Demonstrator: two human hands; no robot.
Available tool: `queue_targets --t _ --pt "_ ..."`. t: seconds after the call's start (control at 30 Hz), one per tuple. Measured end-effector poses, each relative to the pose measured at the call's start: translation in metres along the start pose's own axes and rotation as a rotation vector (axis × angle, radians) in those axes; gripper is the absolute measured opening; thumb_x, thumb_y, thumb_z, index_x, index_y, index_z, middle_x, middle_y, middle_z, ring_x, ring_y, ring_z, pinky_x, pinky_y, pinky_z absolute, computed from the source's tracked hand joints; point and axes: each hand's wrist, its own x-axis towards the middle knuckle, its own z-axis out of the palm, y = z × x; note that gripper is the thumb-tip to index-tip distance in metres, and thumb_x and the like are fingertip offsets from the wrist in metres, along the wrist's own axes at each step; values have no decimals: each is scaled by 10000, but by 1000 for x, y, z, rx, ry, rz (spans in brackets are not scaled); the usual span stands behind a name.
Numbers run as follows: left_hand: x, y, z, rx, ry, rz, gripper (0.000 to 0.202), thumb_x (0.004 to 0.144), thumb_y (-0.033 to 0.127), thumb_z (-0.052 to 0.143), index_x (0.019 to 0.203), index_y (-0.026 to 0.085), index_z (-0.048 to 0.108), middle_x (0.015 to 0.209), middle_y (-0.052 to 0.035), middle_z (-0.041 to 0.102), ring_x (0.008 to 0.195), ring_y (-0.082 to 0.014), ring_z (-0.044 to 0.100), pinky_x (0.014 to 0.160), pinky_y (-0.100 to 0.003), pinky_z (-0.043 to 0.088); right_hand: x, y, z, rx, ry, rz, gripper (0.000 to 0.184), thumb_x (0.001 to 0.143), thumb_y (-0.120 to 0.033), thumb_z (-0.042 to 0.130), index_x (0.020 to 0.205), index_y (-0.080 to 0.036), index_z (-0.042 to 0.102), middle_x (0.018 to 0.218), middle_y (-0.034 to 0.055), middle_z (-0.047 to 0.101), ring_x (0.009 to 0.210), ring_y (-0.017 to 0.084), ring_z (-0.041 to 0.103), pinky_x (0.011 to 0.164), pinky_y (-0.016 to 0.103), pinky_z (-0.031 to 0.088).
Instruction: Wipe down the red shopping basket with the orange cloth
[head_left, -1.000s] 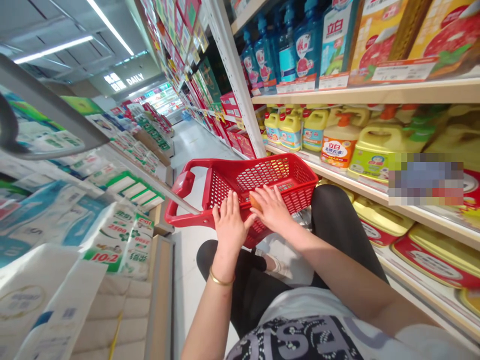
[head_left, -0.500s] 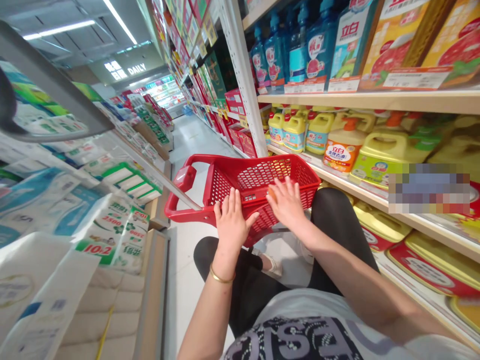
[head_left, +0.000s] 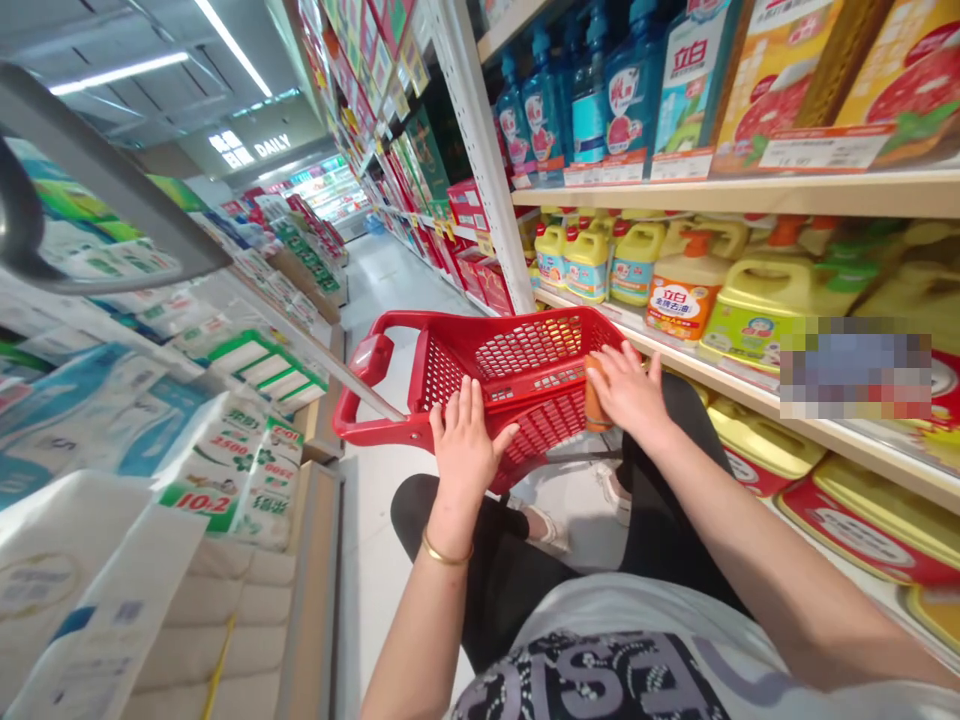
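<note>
In front of my knees stands a red plastic shopping basket (head_left: 517,400) with perforated walls, a rounded handle and a grey pull bar. My left hand (head_left: 466,445) rests on its near rim, fingers stretched out and thumb spread. At the near right corner, my right hand (head_left: 628,385) presses an orange-brown piece (head_left: 595,400) against the rim. This piece looks soft and folded, hanging down the outer wall; its exact kind cannot be made out. Part of it is hidden under my fingers. Inside, the basket shows only bare red mesh.
On the right, shelves hold yellow detergent jugs (head_left: 757,310) and blue pump bottles (head_left: 626,95). Packs of tissue paper (head_left: 217,460) are stacked on the left. The grey pull bar (head_left: 127,190) slants across the upper left. A pale floor aisle (head_left: 390,275) runs ahead.
My right hand has slid right along the near rim to the corner, carrying the orange-brown piece, more of which now shows. My left hand stays in place on the rim.
</note>
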Motion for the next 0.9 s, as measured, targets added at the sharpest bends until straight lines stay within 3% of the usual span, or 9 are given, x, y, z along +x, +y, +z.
queue_targets --t 0.07,0.13,0.23,0.33,0.43,0.53,0.63,0.77,0.9 --pt "0 0 1 -16 6 -6 915 1047 719 403 1727 125 255 1768 -161 304 1529 -379 459 1310 -582 231 3 11 -3 -19 25 85 589 1131 -491 285 1529 -200 607 1650 129 540 1619 416 323 1286 794 63" --pt "0 1 1 -29 10 -11 911 1048 716 402 1724 121 264 1768 -159 307 1532 -379 455 1311 -584 227 2 -1 -1 -14 21 98 606 1129 -487 282 1523 -172 618 1667 139 517 1632 441 279 1295 779 84" --pt "1 0 1 -29 8 -13 902 1052 711 395 1717 114 282 1763 -165 317 1529 -383 458 1304 -592 237 -8 -56 11 45 -66 -69 589 1134 -466 295 1574 -201 583 1712 92 461 1661 426 199 1324 732 89" --pt "1 0 -1 -8 7 -6 907 1052 719 381 1707 98 303 1756 -181 324 1522 -382 466 1302 -602 236 -19 -117 24 140 -162 -318 571 1138 -425 318 1673 -274 447 1762 11 372 1685 350 151 1360 644 98" --pt "1 -1 -2 12 7 4 917 1043 731 393 1698 92 324 1751 -191 334 1517 -379 473 1299 -606 244 -21 -146 30 184 -183 -377 566 1138 -423 339 1688 -306 409 1768 -9 357 1681 321 183 1364 634 84" --pt "1 0 -3 13 -2 9 924 1040 732 406 1702 94 311 1748 -186 347 1514 -377 476 1290 -602 269 -16 -126 25 170 -166 -362 542 1148 -451 316 1657 -327 454 1727 17 440 1647 308 296 1348 686 33" --pt "0 1 -3 3 1 8 910 1048 713 409 1707 96 295 1748 -179 348 1518 -376 471 1296 -602 261 -9 -75 14 114 -131 -260 542 1146 -487 310 1605 -302 530 1673 56 520 1623 322 348 1329 724 8" --pt "0 2 -3 -22 10 1 918 1042 708 439 1712 99 284 1755 -169 336 1520 -376 469 1308 -596 244 -1 -8 0 1 -100 -144 627 1078 -614 460 1589 -260 541 1651 111 542 1601 394 370 1298 778 13" --pt "-1 3 -2 -42 22 -8 932 1036 713 458 1713 97 282 1761 -166 319 1519 -376 468 1316 -585 229 3 23 -2 -59 -79 -133 694 1003 -631 587 1559 -216 559 1599 146 591 1569 424 414 1297 774 68"
